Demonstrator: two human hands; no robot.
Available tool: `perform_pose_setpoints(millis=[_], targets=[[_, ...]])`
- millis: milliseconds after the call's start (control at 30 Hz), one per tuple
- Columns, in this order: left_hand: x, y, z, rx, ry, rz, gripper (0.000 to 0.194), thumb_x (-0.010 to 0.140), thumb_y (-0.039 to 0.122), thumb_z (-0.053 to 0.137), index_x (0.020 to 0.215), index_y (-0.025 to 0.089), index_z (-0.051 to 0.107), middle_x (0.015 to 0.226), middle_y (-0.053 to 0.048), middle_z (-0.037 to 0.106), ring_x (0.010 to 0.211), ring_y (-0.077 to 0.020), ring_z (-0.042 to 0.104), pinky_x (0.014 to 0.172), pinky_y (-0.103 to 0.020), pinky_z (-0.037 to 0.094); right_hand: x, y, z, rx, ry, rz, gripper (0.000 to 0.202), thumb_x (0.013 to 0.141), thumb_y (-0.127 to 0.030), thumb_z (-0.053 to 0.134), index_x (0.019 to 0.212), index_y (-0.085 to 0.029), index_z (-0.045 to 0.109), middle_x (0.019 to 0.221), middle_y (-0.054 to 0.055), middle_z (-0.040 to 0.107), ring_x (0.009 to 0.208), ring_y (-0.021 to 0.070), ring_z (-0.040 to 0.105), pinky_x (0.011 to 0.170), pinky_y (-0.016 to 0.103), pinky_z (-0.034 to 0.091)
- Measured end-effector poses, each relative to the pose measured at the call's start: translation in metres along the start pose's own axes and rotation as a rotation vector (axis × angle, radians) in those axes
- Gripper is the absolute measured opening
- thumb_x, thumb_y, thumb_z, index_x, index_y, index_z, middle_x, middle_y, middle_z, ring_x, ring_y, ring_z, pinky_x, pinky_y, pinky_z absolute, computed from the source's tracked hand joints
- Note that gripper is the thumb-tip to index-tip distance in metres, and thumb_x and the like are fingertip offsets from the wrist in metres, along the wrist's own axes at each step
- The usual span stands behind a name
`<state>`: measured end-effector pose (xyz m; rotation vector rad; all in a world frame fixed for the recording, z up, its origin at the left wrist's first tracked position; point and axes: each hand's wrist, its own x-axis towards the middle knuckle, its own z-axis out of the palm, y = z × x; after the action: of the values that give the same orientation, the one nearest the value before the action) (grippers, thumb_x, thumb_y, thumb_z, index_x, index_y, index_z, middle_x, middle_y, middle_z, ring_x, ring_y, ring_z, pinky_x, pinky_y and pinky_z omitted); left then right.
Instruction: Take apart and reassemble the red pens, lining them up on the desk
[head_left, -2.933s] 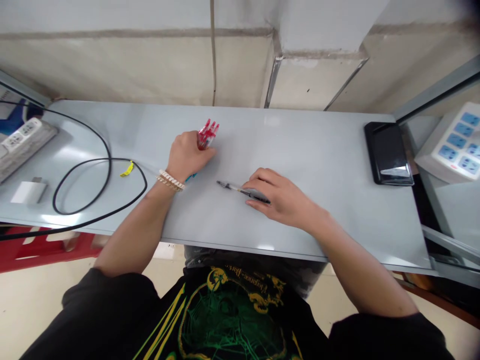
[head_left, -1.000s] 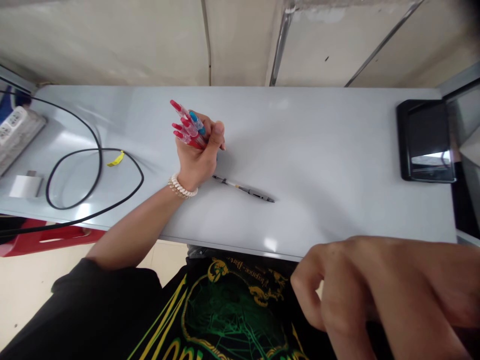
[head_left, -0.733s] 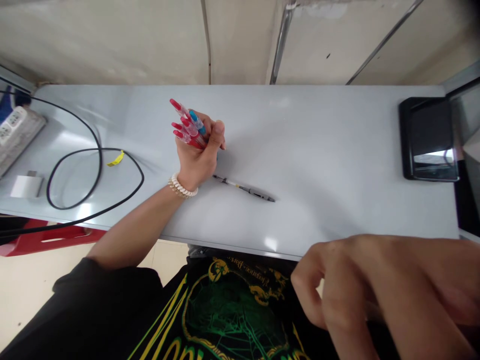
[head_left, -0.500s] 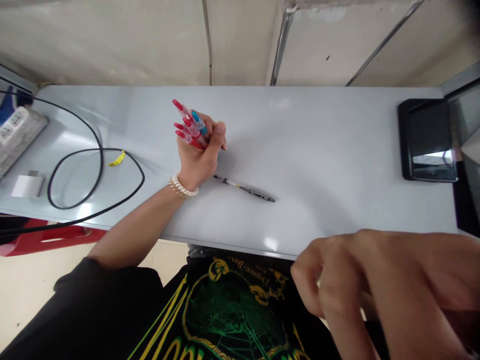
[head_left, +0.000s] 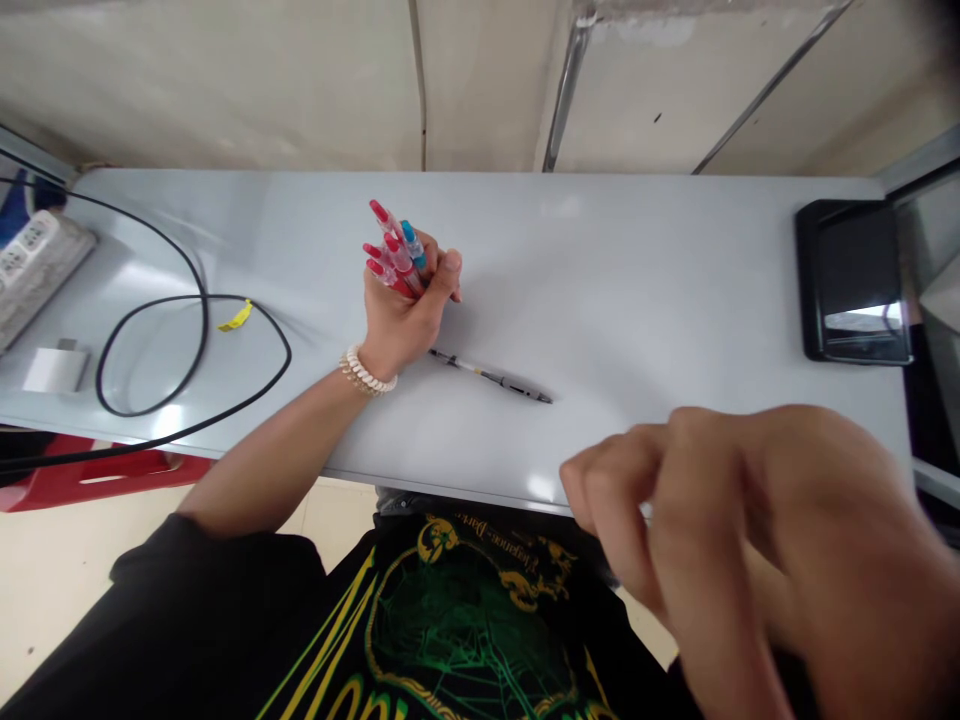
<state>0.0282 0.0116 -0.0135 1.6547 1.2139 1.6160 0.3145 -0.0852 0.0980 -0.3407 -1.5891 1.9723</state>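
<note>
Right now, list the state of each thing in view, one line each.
left hand: closed around the bundle of pens
bundle of pens: held upright, ends fanned out
black pen: lying flat on the table, untouched
right hand: raised near the camera, fingers curled, empty as far as shows
black cable: looped on the table

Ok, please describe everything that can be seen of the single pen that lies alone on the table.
The single pen is slim, with a dark, black-looking end toward the right and a paler, clear-looking middle section. It looks like plastic. It lies flat on the grey table, slanted, its left end close beside the left hand, though contact cannot be told. The blurred right hand is raised nearer the camera, apart from it.
</note>
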Motion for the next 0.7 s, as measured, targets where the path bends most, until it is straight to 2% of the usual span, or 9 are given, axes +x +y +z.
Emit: perform_pose_setpoints(millis=[133, 233, 333, 400, 500, 567, 633, 700], targets=[[0.001, 0.0, -0.002, -0.082, -0.089, -0.106, 0.047, 0.094, 0.053, 0.08, 0.078, 0.024, 0.046, 0.07, 0.005, 0.049, 0.064, -0.0121, 0.064, 0.063, -0.03, 0.06, 0.03, 0.002, -0.005, 0.057, 0.01, -0.082, 0.025, 0.099, -0.049, 0.073, 0.091, -0.025, 0.075, 0.075, 0.0, 0.072, 0.068, 0.0134, 0.066, 0.069, 0.03, 0.052], [0.002, 0.001, -0.002, -0.165, -0.134, -0.183, 0.047, 0.091, 0.051, 0.083, 0.079, 0.023, 0.048, 0.069, 0.005, 0.051, 0.065, -0.012, 0.065, 0.066, -0.029, 0.059, 0.043, 0.015, -0.007, 0.015, 0.062, -0.133, 0.014, 0.096, -0.035, 0.078, 0.092, -0.022, 0.074, 0.074, -0.001, 0.073, 0.067, 0.0121, 0.064, 0.066, 0.028, 0.051], [0.002, 0.006, 0.001, -0.287, -0.134, -0.255, 0.046, 0.092, 0.049, 0.084, 0.081, 0.023, 0.048, 0.067, 0.006, 0.051, 0.061, -0.011, 0.062, 0.064, -0.028, 0.057, 0.051, 0.032, -0.01, -0.154, 0.244, -0.07, 0.006, 0.093, -0.022, 0.081, 0.095, -0.021, 0.075, 0.079, -0.001, 0.074, 0.069, 0.0108, 0.064, 0.064, 0.026, 0.05], [0.001, 0.015, 0.003, -0.387, -0.157, -0.309, 0.047, 0.091, 0.05, 0.084, 0.08, 0.023, 0.047, 0.063, 0.008, 0.049, 0.057, -0.0103, 0.06, 0.061, -0.027, 0.055, 0.055, 0.042, -0.011, -0.264, 0.372, -0.036, 0.005, 0.094, -0.022, 0.08, 0.095, -0.021, 0.075, 0.079, -0.002, 0.072, 0.069, 0.0108, 0.063, 0.062, 0.026, 0.049], [-0.002, 0.031, 0.008, -0.52, -0.217, -0.405, 0.052, 0.094, 0.061, 0.078, 0.08, 0.023, 0.045, 0.06, 0.008, 0.049, 0.056, -0.0116, 0.062, 0.06, -0.027, 0.055, 0.06, 0.056, -0.01, -0.477, 0.574, -0.061, 0.004, 0.095, -0.023, 0.075, 0.098, -0.022, 0.073, 0.084, -0.001, 0.072, 0.073, 0.0124, 0.063, 0.068, 0.029, 0.051], [-0.005, 0.04, 0.012, -0.585, -0.225, -0.423, 0.056, 0.098, 0.07, 0.066, 0.078, 0.023, 0.042, 0.062, 0.006, 0.052, 0.064, -0.0137, 0.067, 0.068, -0.029, 0.059, 0.063, 0.065, -0.008, -0.651, 0.647, -0.108, 0.013, 0.094, -0.023, 0.074, 0.107, -0.022, 0.07, 0.097, 0.002, 0.073, 0.082, 0.0151, 0.064, 0.077, 0.034, 0.055], [-0.01, 0.045, 0.015, -0.574, -0.229, -0.433, 0.06, 0.1, 0.076, 0.056, 0.078, 0.023, 0.038, 0.072, 0.001, 0.06, 0.076, -0.016, 0.07, 0.077, -0.033, 0.061, 0.065, 0.074, -0.006, -0.795, 0.638, -0.161, 0.027, 0.093, -0.026, 0.074, 0.118, -0.023, 0.065, 0.115, 0.006, 0.071, 0.095, 0.0191, 0.066, 0.083, 0.038, 0.058], [-0.016, 0.048, 0.018, -0.507, -0.256, -0.443, 0.062, 0.1, 0.08, 0.05, 0.079, 0.023, 0.035, 0.092, -0.003, 0.067, 0.086, -0.0173, 0.071, 0.081, -0.036, 0.063, 0.068, 0.084, -0.003, -0.896, 0.606, -0.21, 0.038, 0.093, -0.028, 0.073, 0.128, -0.024, 0.058, 0.13, 0.011, 0.065, 0.111, 0.0243, 0.066, 0.089, 0.043, 0.062]])
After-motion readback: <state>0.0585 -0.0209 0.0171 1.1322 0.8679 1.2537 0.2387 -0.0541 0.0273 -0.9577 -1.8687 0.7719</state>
